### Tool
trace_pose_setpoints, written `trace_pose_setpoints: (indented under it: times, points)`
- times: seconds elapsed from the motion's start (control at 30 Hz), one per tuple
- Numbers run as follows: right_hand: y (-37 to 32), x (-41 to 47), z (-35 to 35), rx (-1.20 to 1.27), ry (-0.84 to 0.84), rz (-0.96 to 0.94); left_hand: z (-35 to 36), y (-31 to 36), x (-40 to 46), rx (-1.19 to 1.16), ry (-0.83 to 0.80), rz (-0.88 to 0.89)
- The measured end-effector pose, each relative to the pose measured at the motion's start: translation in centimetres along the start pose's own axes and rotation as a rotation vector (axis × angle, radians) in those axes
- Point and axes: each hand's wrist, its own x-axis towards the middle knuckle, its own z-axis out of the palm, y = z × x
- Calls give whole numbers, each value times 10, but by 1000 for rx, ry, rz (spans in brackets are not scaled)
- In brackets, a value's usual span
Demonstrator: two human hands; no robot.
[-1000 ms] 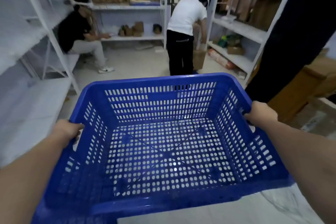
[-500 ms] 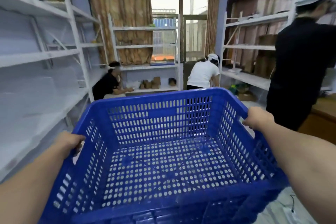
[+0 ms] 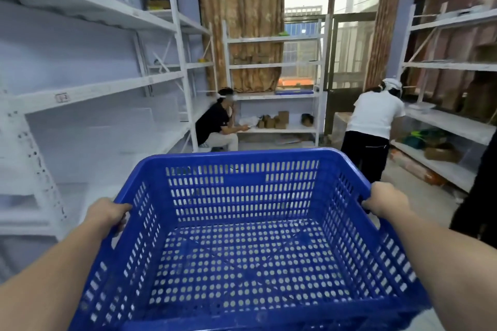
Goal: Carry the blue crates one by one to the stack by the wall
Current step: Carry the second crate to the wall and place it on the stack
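We hold a blue crate (image 3: 250,244) out in front of us, one hand on each side rim, and it fills the lower middle of the view from about 4 o'clock round to 8 o'clock. Our left hand (image 3: 109,213) grasps the left rim at roughly 9 o'clock of the crate, thumb lying over the top edge and the fingers curled down the outside, where we cannot see them. Our right hand (image 3: 387,201) grasps the right rim at about 2 o'clock of the crate, knuckles up and fingers wrapped over the edge. The crate is off the floor, carried level with its far wall a little higher in the view, and nothing lies inside it; the floor shows through the holes in its bottom.

White shelves (image 3: 102,88) run along the wall at 9 to 10 o'clock. At 12 o'clock another white rack (image 3: 274,64) stands before brown curtains (image 3: 242,24) and a window. A person in a black top (image 3: 215,126) crouches at about 11 o'clock beside that rack's lowest shelf, where small brown boxes (image 3: 277,119) sit. At 1 o'clock a person in a white top (image 3: 373,121) bends toward the shelves on the right (image 3: 451,121). A dark figure (image 3: 481,191) is cut off by the edge at 3 o'clock.
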Motion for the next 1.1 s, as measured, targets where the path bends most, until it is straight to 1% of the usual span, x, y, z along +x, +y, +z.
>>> trace_pose_setpoints:
  times: [0.13,0.33,0.43,0.63,0.87,1.1]
  points:
    - [-17,12,19,-10,-29,-89,-14,-24,-9,49,81,-73]
    - [-52,27,25,-65,-56,-244,-43,-56,-42,14,214,-180]
    - [-73,34,27,-69,-80,-303,-56,-72,-65,-17,258,-235]
    - [-128,29,37,-40,-130,-471,-91,-114,-128,-42,399,-350]
    - [-201,-29,53,-5,-237,-706,-150,-176,-213,-94,557,-468]
    - [-278,-137,70,-12,-235,-923,-220,-261,-308,-160,702,-595]
